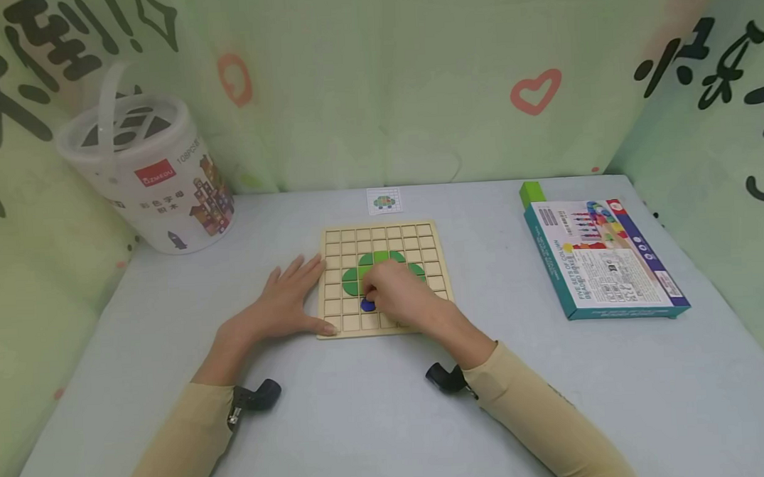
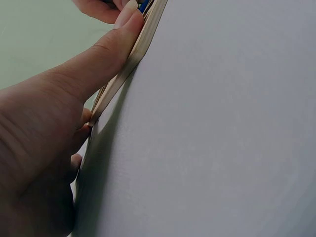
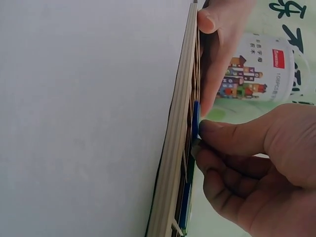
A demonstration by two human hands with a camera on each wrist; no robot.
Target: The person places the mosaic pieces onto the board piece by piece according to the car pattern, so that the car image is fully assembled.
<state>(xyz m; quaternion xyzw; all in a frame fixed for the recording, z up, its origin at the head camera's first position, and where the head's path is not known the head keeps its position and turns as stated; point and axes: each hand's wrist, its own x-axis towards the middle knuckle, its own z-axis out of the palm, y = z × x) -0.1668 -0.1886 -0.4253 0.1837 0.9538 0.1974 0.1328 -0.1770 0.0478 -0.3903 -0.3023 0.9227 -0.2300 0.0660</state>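
Note:
A square wooden grid board [image 1: 334,306] lies on the table with green tiles [image 1: 350,282] and a dark blue tile [image 1: 368,305] in its cells. My left hand [image 1: 287,299] rests against the board's left side, fingers extended, the thumb on its near left corner. Over the middle of the board, my right hand [image 1: 400,292] has curled fingers. In the right wrist view its thumb and index fingertips meet at the board surface beside a blue tile [image 3: 196,117]. Whether a tile sits between those fingertips is hidden. Part of the green pattern lies beneath the right hand.
Just beyond the board lies a small picture card [image 1: 385,201] with a coloured pattern. A white lidded bucket [image 1: 155,177] stands at the back left. To the right lies a flat box [image 1: 607,257], with a bright green block [image 1: 532,192] behind it. Printed curtains surround the table.

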